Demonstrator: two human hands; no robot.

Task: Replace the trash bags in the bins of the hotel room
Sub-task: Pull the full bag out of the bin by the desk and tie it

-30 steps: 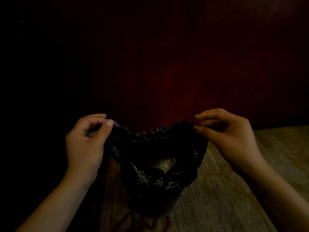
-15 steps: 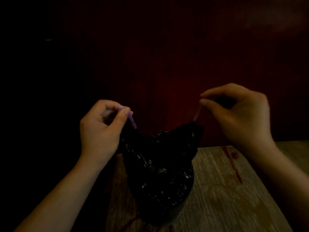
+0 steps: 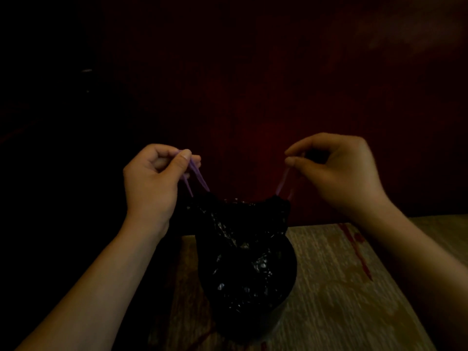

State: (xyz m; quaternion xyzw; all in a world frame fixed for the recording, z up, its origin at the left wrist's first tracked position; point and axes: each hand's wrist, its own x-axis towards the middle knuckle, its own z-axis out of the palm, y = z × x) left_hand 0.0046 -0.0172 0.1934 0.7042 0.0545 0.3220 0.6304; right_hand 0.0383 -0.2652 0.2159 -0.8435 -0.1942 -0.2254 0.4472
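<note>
red wall (image 3: 253,97) behind bag (image 3: 243,262); carpet (image 3: 329,287) beneath

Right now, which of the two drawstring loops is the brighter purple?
The left loop, pinched by the left hand, is vivid purple above the black bag. The right loop, pinched by the right hand, looks pale and faint.

Open between left hand (image 3: 154,183) and right hand (image 3: 336,171), above the bunched mouth of the black bag (image 3: 243,249). Fenced at both edges of that gap by left drawstring (image 3: 200,179) and right drawstring (image 3: 282,183), pinched and slanting down to the bag. Closed off behind by the dark red wall (image 3: 253,97). Free over the pale floor (image 3: 342,287) to the right of the bag. Too dark on the left to judge
</note>
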